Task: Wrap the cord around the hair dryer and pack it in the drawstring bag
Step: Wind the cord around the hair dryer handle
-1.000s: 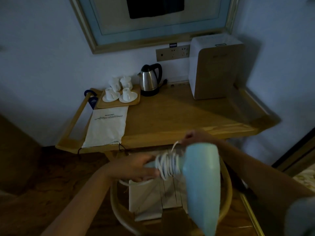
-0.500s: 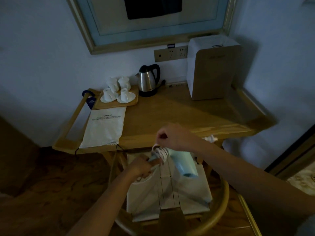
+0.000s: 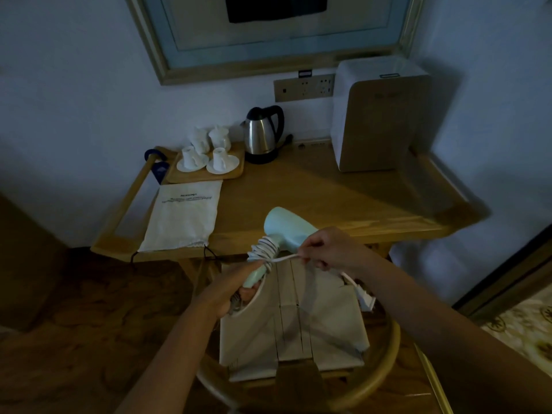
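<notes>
Cord (image 3: 283, 259) apparently taut between hands

the hair dryer (image 3: 286, 227) was pale mint green; its cord (image 3: 265, 252) was white. the drawstring bag (image 3: 183, 218) was off-white with dark printed lettering and dark drawstrings. the kettle (image 3: 261, 132) was brushed steel with a black handle and base. cups and saucers (image 3: 206, 158) were white. the table (image 3: 328, 198) was light wood.

Bare tabletop (image 3: 313, 198) mid-frame betw. drawstring bag (image 3: 182, 218) at left & white box (image 3: 379, 118) upper right. Kettle (image 3: 263, 131) + cup tray (image 3: 206, 171) block back-left. Chair (image 3: 298, 339) fills space below table's front edge, lower center.
</notes>
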A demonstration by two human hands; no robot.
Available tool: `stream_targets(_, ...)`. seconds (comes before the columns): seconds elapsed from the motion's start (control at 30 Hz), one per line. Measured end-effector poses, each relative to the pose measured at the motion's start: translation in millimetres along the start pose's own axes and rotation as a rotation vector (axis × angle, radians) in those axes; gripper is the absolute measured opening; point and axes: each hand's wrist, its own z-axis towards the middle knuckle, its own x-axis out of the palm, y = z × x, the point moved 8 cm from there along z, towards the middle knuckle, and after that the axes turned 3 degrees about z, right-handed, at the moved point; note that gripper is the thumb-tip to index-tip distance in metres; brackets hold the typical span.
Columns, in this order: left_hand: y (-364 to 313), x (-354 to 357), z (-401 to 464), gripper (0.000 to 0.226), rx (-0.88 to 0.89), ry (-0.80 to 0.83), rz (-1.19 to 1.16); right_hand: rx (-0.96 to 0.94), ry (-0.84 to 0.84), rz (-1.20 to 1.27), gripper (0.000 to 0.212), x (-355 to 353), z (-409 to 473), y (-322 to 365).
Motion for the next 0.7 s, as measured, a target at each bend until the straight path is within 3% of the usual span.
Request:
stream_targets(0.1,-2,-2,1,0.030,0.016,-0.027,-0.002,0.181,0.199,0.432,0.013,16,-4,-18)
stream_targets(0.2,-4,-10,2,0.033,0.054,-0.099,0.055,0.249,0.339,0.566,0.018,33,-6,-29)
stream_targets(0.3,-7,-24,4,0.035,0.062,-0.217,0.085,0.175,0.381,0.322,0.018,36,-10,-36)
stream_targets(0.37,-8,-30,3,0.033,0.063,-0.243,0.011,0.070,0.323,0.143,0.022,34,-12,-40)
stream_targets(0.63,-12,-26,-7,0.027,0.079,-0.158,-0.101,-0.212,0.226,-0.272,0.022,37,-16,-41)
stream_targets(0.7,-16,-23,-9,0.028,0.088,-0.093,-0.147,-0.289,0.119,-0.440,0.021,31,-16,-39)
